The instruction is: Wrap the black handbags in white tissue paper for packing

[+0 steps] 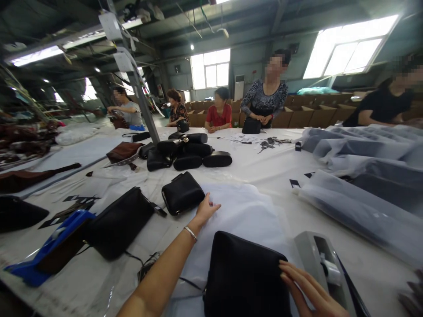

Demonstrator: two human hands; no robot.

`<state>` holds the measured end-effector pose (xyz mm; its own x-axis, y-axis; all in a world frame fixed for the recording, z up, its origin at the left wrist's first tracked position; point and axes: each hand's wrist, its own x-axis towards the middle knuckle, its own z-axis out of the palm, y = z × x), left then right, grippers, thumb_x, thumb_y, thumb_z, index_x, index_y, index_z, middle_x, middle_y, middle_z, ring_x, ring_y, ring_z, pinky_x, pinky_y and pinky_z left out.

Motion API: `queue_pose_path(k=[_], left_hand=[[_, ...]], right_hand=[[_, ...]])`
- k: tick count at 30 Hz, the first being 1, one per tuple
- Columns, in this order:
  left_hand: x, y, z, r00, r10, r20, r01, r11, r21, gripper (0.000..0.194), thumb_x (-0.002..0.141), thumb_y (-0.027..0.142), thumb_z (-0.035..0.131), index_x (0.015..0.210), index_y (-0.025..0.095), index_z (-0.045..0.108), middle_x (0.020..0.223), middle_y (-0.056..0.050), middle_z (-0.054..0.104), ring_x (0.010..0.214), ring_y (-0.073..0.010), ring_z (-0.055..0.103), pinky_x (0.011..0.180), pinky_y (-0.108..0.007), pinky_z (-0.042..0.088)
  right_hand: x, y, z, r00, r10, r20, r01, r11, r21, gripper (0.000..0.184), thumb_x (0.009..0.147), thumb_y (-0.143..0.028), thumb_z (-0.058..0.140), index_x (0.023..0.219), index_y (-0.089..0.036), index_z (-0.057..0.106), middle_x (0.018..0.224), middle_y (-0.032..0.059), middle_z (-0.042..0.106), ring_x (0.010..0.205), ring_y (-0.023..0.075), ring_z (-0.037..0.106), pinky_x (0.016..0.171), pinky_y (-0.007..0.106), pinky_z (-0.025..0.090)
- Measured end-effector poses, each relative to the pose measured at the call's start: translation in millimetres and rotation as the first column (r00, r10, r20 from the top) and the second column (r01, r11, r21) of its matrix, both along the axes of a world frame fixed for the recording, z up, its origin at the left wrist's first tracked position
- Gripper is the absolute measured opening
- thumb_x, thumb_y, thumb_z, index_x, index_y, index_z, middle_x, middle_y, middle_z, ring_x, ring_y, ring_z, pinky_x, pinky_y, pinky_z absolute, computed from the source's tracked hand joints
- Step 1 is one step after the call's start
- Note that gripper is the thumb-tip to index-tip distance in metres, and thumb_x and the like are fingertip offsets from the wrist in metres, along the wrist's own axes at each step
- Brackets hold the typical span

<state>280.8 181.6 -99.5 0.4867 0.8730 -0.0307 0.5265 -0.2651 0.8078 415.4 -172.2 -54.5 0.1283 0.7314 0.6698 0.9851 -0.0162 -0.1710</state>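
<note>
My left hand (205, 210) reaches forward over a stack of white translucent plastic bags (244, 202), with its thumb and a finger apart. It is close to the right side of a small black bag (183, 193); whether it touches that bag I cannot tell. Nearer to me, a larger black handbag (246, 275) rests on the stack. The fingers of my right hand (306, 286) lie over its right edge, gripping it; the thumb is hidden. A thin black strap (191, 283) runs from the handbag's left side.
A grey tape dispenser (317, 255) stands right of the handbag. At left are another black bag (120, 222) and a blue tape dispenser (49, 251). Black bags (188, 149) are piled beyond, near a metal post (140, 83). Plastic-wrapped items (360, 207) lie right. Several people sit or stand across the table.
</note>
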Motion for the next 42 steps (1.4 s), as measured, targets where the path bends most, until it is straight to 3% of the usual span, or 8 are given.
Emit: queue_pose_path(k=[6,10,18,23,26,29,35,42], left_hand=[[1.7,-6.9,15.2,0.962,-0.052,0.267,0.068,0.996,-0.053,0.032,0.087,0.038,0.066,0.106,0.013,0.067,0.096,-0.008,0.072,0.089,-0.0207,0.069,0.084,-0.038,0.053],[-15.9,-25.0,44.6,0.893,-0.122,0.434,0.139,0.990,-0.007,0.030,0.085,0.041,0.065,0.098,0.015,0.070,0.121,-0.013,0.067,0.107,-0.0253,0.065,0.092,-0.037,0.050],[-78.4,-75.0,98.3,0.793,-0.348,0.499,0.357,0.931,0.081,0.018,0.088,0.037,0.065,0.094,0.020,0.069,0.136,-0.011,0.060,0.128,-0.0260,0.053,0.107,-0.041,0.042],[-109.1,-95.2,103.6,0.816,-0.441,0.374,0.418,0.897,0.145,0.016,0.090,0.036,0.062,0.091,0.022,0.068,0.134,-0.010,0.061,0.128,-0.0255,0.054,0.110,-0.043,0.040],[-123.8,-102.1,100.7,0.834,-0.460,0.304,0.424,0.888,0.178,0.014,0.092,0.033,0.059,0.093,0.022,0.068,0.132,-0.009,0.063,0.125,-0.0241,0.057,0.110,-0.042,0.040],[-137.6,-106.2,94.7,0.852,-0.465,0.239,0.418,0.881,0.223,0.014,0.092,0.027,0.056,0.095,0.022,0.068,0.130,-0.008,0.065,0.123,-0.0232,0.058,0.109,-0.042,0.041],[-161.5,-116.4,93.5,0.873,-0.486,0.032,0.444,0.820,0.360,0.025,0.087,0.014,0.050,0.103,0.024,0.065,0.133,-0.005,0.062,0.125,-0.0213,0.056,0.109,-0.041,0.042],[-148.9,-173.4,116.4,0.811,-0.542,-0.220,0.537,0.542,0.646,0.051,0.087,0.021,0.056,0.137,0.026,0.048,0.143,-0.007,0.054,0.136,-0.0255,0.046,0.119,-0.051,0.026]], right_hand=[[-1.2,15.6,4.7,0.988,-0.139,-0.067,0.139,0.990,-0.005,0.033,0.099,-0.040,0.047,0.125,-0.026,0.061,0.116,0.0003,0.071,0.098,0.0182,0.071,0.083,0.025,0.059],[8.8,28.2,12.2,0.980,-0.193,-0.046,0.192,0.981,-0.025,0.038,0.099,-0.035,0.047,0.136,-0.027,0.052,0.126,0.0030,0.066,0.109,0.0209,0.067,0.090,0.032,0.057],[40.3,76.2,82.8,0.982,-0.075,0.173,0.091,0.992,-0.086,0.071,0.090,-0.029,0.062,0.152,-0.022,0.029,0.157,0.0113,0.030,0.144,0.0338,0.027,0.116,0.056,0.030],[46.3,93.4,99.5,0.961,0.161,0.226,-0.105,0.965,-0.240,0.066,0.085,-0.023,0.070,0.144,-0.024,0.043,0.132,0.0087,0.062,0.136,0.0301,0.042,0.118,0.061,0.020],[34.2,83.7,92.7,0.945,0.239,0.224,-0.179,0.950,-0.257,0.033,0.090,-0.016,0.062,0.121,-0.024,0.063,0.104,0.0041,0.072,0.108,0.0218,0.064,0.118,0.056,0.022],[11.4,60.3,78.1,0.942,0.221,0.253,-0.162,0.958,-0.236,0.027,0.093,-0.009,0.050,0.108,-0.022,0.069,0.093,0.0031,0.072,0.089,0.0170,0.067,0.113,0.047,0.037],[-34.3,18.4,35.2,0.968,0.116,0.223,-0.097,0.991,-0.096,0.037,0.093,-0.006,0.047,0.122,-0.022,0.065,0.120,0.0052,0.070,0.106,0.0197,0.066,0.105,0.039,0.049],[-51.9,9.1,-2.2,0.973,0.118,0.197,-0.111,0.993,-0.046,0.050,0.091,0.000,0.043,0.135,-0.021,0.056,0.127,0.0068,0.066,0.118,0.0217,0.062,0.101,0.038,0.054]])
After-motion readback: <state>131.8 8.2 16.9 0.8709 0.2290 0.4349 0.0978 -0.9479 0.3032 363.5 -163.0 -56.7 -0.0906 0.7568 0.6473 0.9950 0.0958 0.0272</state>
